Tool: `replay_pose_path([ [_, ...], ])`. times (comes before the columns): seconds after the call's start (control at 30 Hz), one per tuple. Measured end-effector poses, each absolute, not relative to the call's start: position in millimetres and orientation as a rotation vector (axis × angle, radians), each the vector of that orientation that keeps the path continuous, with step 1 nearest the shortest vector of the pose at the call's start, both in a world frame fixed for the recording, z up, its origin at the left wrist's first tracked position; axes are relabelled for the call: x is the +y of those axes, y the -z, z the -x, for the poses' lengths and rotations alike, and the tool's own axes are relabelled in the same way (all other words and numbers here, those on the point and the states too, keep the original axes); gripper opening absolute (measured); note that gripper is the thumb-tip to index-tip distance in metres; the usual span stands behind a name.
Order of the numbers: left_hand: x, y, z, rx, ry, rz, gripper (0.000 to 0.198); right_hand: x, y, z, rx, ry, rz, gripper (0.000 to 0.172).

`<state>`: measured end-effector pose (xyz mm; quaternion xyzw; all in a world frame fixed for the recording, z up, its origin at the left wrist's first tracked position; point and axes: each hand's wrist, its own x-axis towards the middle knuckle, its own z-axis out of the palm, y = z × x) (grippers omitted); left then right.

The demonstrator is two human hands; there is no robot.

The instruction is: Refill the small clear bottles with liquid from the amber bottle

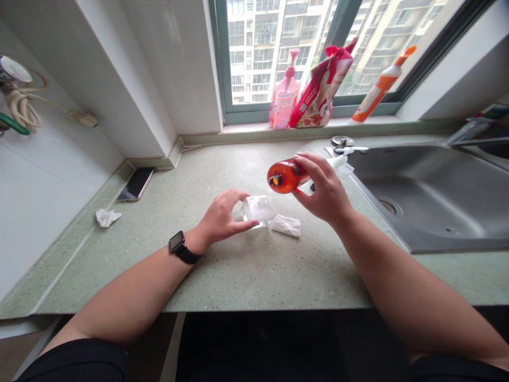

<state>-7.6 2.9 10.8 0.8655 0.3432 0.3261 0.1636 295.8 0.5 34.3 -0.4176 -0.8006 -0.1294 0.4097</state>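
Observation:
My left hand is closed around a clear, angular bottle on the counter, thumb on the near side and fingers on the far side. The round open neck of this bottle faces up. In my right hand is an orange-red bottle, tipped over so its uncapped mouth points left and toward me. It is held above and to the right of the clear bottle, apart from it. A folded white tissue lies beside the clear bottle. Behind my right hand a clear bottle with a white pump is partly hidden.
The steel sink is at the right. A phone and a crumpled tissue lie at the left. On the windowsill stand a pink pump bottle, a red refill pouch and an orange-white bottle. A coiled cord hangs at the left wall.

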Motion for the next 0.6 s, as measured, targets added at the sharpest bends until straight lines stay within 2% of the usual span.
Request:
replay_pose_path([
  [0.1,3.8,-9.4,7.8,0.974,-0.928,-2.473,0.057,4.3,-30.8,-298.4,-1.932,0.259,1.11,0.072],
  [0.37,4.7,-9.3,9.0,0.971,-0.914,-2.465,0.056,22.7,-15.4,-311.2,-1.653,-0.193,1.285,0.078],
  [0.6,5.5,-8.5,10.0,0.965,-0.906,-2.473,0.058,28.2,-18.6,-329.4,-1.499,-0.427,1.386,0.077],
])
